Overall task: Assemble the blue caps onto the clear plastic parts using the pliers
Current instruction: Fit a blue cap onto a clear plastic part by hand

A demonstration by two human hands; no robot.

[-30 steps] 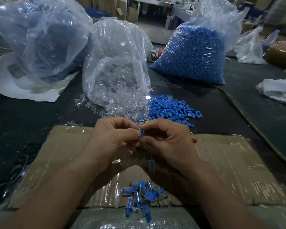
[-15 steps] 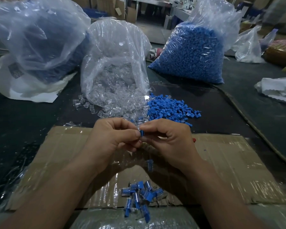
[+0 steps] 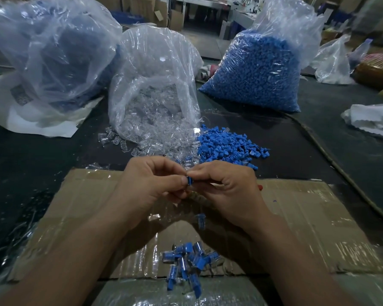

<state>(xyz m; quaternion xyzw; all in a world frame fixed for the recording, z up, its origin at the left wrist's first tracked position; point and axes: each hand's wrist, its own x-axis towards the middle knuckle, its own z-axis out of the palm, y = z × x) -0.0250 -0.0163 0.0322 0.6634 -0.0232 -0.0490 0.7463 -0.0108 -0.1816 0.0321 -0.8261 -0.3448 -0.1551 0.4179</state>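
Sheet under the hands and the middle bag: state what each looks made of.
Sheet: brown cardboard, seemingly, matte, with glossy clear tape strips that glare. Middle bag: thin clear plastic film, probably; it is crinkled, shiny and see-through.

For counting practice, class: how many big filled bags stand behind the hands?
3: left bag, dark blue contents; middle bag, clear parts; right bag, blue caps. Others may be hidden.

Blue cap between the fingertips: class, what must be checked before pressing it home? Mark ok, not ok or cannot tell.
1. Grip: blue cap pinched by left hand and right hand: ok.
2. Cap seated squarely: cannot tell, hands hide it.
3. Pliers ready: cannot tell; only a red tip shows.
4. Loose caps pile beyond the hands: ok.
5. Finished pieces on the cardboard, apart from hands: ok.
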